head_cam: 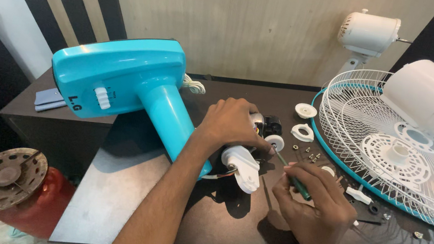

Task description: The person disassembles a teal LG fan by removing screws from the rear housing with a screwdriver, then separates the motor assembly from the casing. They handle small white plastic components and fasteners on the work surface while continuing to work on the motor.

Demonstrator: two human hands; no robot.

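A turquoise fan stand [125,77] lies on its side on the dark table [129,193], its neck pointing right to the exposed fan motor [262,127]. My left hand [230,123] rests over the motor and steadies it, above a white plastic bracket [244,168]. My right hand [310,207] grips a green-handled screwdriver [296,185], whose tip points up-left at a small white round part [275,142] on the motor.
A white wire fan guard [401,157] with a turquoise rim lies at the right, a white motor cover [432,96] on it. Two white plastic caps [305,111] and several loose screws [310,156] lie between. A second white fan motor [368,33] stands behind. A red cylinder [31,199] sits on the floor, left.
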